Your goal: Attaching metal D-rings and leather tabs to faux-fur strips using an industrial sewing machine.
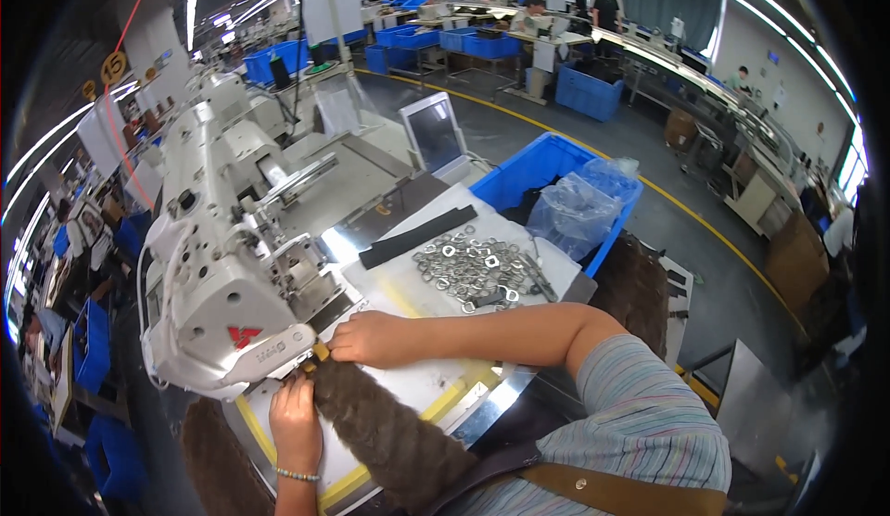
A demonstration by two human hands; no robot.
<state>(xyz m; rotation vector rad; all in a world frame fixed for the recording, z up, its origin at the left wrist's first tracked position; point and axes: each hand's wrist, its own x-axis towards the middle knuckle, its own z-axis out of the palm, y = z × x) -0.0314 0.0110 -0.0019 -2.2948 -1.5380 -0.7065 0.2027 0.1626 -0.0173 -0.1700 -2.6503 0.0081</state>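
Observation:
A white industrial sewing machine (213, 275) stands at left centre, its head low over a pale work surface marked with yellow tape (430, 407). Beneath the head lies the end of a brown fur strip (389, 423), which runs down toward my body, beside small yellow parts (321, 351). My right hand (366, 340) reaches across from the right, fingers curled on the strip's upper end. My left hand (295, 419) is left of the strip, fingers bent and together at its upper edge by the machine; what they grip is hidden.
Metal rings (464, 266) and a black strip (417, 236) lie on the surface behind my right arm. A blue bin (501, 182) with plastic bags sits right of a small screen (434, 134). More brown fur (635, 303) is at the right. People (604, 15) and workstations fill the background.

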